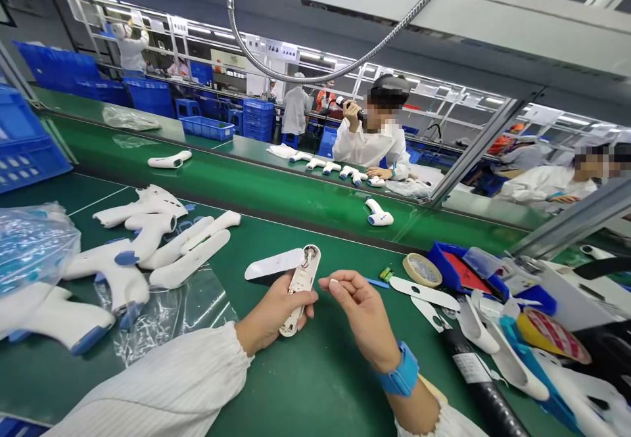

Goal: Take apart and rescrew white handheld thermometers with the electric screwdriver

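Green conveyor belts run through a bright factory hall, with blue plastic crates (148, 95) stacked along the far side and a co-worker (379, 138) in a white smock seated across the line. On the nearest belt (315, 384), the person's left hand (279, 309) closes around the lower part of an opened thermometer housing half (300, 289), its fingers curled around the white shell. The housing's long axis tilts up and to the right, with its round head end pointing away from the person and its inner side, with fine wiring at the head, facing up. A curved white cover panel (273, 264) touches the housing near the head, though whether the hand holds it too is hard to tell. Just to the right, the right hand (362, 315), wearing a blue wristband (401, 370), has its thumb and fingertips (331, 284) pinched closed; anything between them is too small to tell. It sits beside the housing, not touching it. A heap of white thermometer bodies (123, 259) lies to the left, and a roll of tape (422, 270) lies to the right.
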The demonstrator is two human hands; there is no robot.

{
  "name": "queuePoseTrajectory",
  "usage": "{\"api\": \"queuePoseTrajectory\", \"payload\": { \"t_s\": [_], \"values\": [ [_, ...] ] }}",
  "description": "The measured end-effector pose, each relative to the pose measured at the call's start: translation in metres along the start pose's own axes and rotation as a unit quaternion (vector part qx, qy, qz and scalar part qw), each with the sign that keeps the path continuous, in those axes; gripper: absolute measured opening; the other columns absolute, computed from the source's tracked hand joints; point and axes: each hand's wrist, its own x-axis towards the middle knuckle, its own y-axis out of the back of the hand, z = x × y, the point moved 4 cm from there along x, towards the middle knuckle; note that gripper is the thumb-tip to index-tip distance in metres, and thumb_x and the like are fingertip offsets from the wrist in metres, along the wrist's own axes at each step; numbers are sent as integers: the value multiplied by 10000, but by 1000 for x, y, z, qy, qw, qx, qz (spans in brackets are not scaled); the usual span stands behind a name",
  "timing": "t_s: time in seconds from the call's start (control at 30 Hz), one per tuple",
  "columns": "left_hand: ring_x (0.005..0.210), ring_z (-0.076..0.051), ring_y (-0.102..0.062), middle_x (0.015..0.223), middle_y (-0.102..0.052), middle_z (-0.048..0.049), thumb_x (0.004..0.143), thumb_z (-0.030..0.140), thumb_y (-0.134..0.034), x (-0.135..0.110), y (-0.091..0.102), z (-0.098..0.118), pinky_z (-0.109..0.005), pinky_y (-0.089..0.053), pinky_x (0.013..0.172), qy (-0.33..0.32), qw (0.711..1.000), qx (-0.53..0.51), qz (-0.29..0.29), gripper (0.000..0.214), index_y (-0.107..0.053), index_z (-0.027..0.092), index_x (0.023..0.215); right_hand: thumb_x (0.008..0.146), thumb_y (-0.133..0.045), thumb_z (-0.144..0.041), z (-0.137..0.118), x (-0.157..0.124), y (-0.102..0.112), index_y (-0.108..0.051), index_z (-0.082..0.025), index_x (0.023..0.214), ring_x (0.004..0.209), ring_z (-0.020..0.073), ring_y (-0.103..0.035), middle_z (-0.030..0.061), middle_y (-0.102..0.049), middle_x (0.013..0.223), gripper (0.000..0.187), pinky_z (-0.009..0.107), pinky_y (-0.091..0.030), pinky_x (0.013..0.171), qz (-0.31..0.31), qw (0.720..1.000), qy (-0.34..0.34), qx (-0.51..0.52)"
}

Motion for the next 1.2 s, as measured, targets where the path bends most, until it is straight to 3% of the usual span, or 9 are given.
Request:
{"api": "queuePoseTrajectory", "payload": {
  "t_s": [0.17, 0.27, 0.33, 0.5, 0.73, 1.0, 1.2],
  "values": [
    [341, -44, -440, 583, -585, 21, 730, 275, -605, -1, -2, 4, -140, -292, 295, 14, 996, -86, -12, 251, -489, 145, 911, 785, -616, -310, 5, -4, -7, -586, -210, 802, 863, 172, -608, 43, -663, 927, 106, 330, -461, 818, -36, 999, 40, 4],
    [418, -55, -485, 645, -590, 10, 741, 264, -602, -2, -1, 6, -136, -324, 309, 11, 990, -139, -2, 237, -496, 147, 917, 774, -626, -289, 3, -8, -9, -616, -212, 744, 902, 185, -567, 55, -607, 986, 83, 337, -446, 821, -37, 993, 93, -57],
    [451, -62, -502, 652, -588, 7, 737, 254, -611, -2, 0, 6, -136, -337, 321, 9, 988, -153, -1, 212, -494, 149, 879, 760, -641, -276, 1, -10, -9, -636, -221, 725, 870, 177, -538, 45, -567, 918, 65, 323, -438, 796, -30, 984, 132, -117],
    [356, -42, -423, 531, -538, 47, 707, 221, -646, -1, 4, 5, -141, -316, 317, 11, 992, -125, -18, 246, -467, 163, 867, 777, -624, -249, -3, -10, -11, -642, -241, 750, 717, 147, -495, 7, -516, 751, 33, 291, -428, 684, -54, 969, 163, -176],
    [339, -33, -422, 590, -550, 41, 673, 220, -665, -4, 3, 13, -136, -283, 289, -1, 997, -68, -29, 273, -445, 161, 824, 788, -615, -254, -5, -10, -14, -637, -225, 746, 724, 158, -525, 17, -556, 762, 56, 302, -438, 669, -85, 959, 174, -205],
    [379, -42, -425, 588, -535, 58, 681, 179, -611, -5, 7, 17, -144, -344, 322, -97, 992, 15, 79, 258, -464, 158, 892, 788, -610, -227, -6, -13, -13, -605, -210, 872, 720, 158, -518, 22, -575, 775, 85, 290, -438, 638, 9, 912, 239, -334],
    [382, -47, -427, 614, -535, 55, 667, 206, -626, -4, 8, 18, -154, -347, 327, -95, 990, 21, 105, 321, -461, 159, 937, 793, -590, -217, -7, -13, -12, -617, -211, 837, 745, 174, -547, 32, -610, 781, 52, 310, -447, 656, 29, 882, 272, -384]
  ]
}}
